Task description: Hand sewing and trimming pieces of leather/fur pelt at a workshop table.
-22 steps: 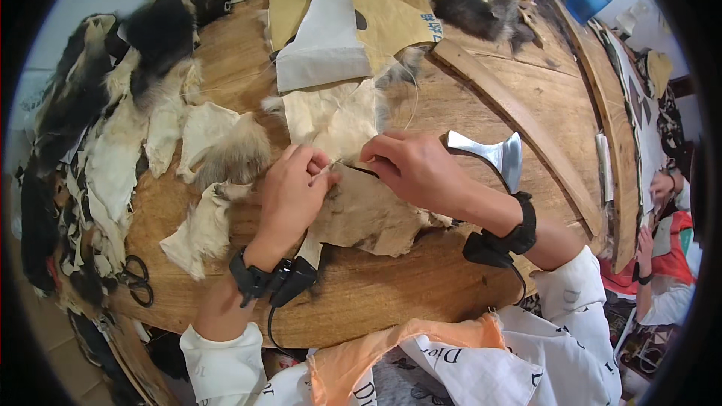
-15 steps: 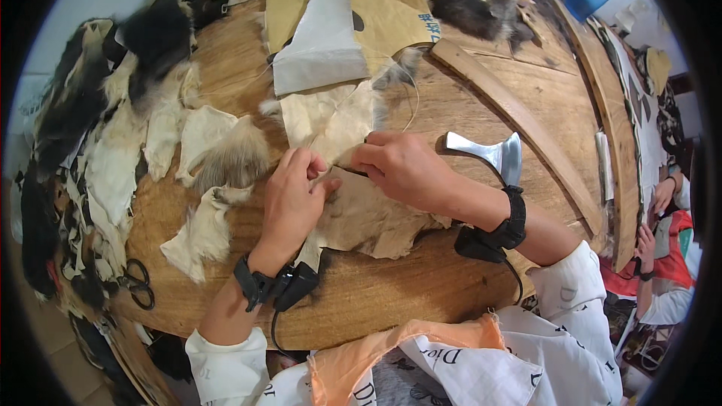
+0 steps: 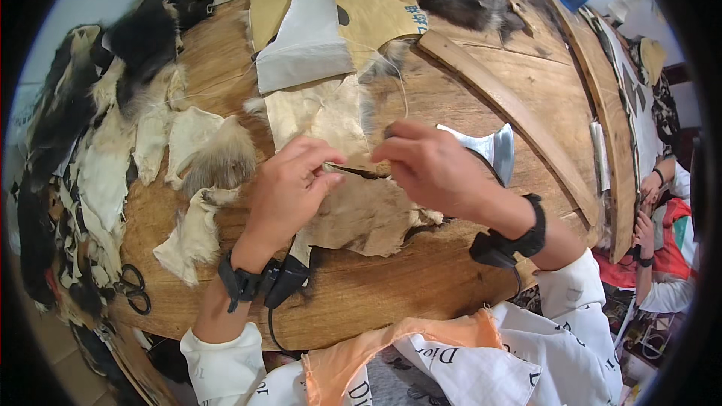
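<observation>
My left hand (image 3: 282,188) pinches the upper edge of a tan-brown piece of hide (image 3: 357,214), where it meets a cream hide (image 3: 320,116) lying flat beyond it. A dark gap and some fur show along that edge. My right hand (image 3: 440,173), slightly blurred, is held just right of the left one with its fingers pinched together. What is in them is too small to make out. A thin pale thread (image 3: 404,94) loops down toward the right hand. Close beyond that hand lies a metal blade tool (image 3: 496,152) with a flared, shiny head.
Furry hide scraps (image 3: 218,150) and dark pelts (image 3: 139,41) cover the left side, near black-handled scissors (image 3: 135,289). Paper patterns (image 3: 308,37) lie at the back. A long wooden strip (image 3: 511,124) crosses the right side. Beyond it, another person's hands (image 3: 650,188) show.
My right hand has moved right, away from the left hand and the hide edge. The left hand still pinches there, and a dark gap now shows along the edge. The whole view has shifted slightly.
</observation>
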Available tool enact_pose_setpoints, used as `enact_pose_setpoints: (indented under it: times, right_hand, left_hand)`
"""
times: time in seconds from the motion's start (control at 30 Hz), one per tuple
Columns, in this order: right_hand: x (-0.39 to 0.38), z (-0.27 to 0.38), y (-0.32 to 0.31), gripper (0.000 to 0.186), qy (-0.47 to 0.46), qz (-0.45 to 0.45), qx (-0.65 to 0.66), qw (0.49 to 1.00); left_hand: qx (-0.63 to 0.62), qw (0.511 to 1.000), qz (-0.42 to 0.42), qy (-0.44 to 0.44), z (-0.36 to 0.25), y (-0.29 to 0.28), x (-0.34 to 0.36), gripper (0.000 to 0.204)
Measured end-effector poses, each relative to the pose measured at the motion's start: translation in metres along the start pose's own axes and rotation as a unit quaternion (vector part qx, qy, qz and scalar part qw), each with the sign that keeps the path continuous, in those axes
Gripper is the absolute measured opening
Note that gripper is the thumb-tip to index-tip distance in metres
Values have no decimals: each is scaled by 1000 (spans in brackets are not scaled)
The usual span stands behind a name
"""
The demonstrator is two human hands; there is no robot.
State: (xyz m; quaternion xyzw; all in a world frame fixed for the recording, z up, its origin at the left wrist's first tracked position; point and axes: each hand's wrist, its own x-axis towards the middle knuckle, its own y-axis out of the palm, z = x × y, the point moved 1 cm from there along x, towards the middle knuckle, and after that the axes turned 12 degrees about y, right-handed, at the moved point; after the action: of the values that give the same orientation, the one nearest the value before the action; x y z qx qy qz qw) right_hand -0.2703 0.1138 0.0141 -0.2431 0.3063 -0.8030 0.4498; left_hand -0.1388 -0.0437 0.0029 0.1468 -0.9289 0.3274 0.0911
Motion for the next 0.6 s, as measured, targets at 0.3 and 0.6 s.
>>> enact_pose_setpoints:
  times: [0.3, 0.6]
  right_hand:
    - [0, -8, 35, 13, 24, 23, 47, 998]
    - [-1, -11, 42, 15, 16, -4, 17, 1000]
  left_hand:
    - [-56, 998, -21, -13, 17, 15, -8, 24]
    - [10, 998, -26, 58, 20, 17, -8, 17]
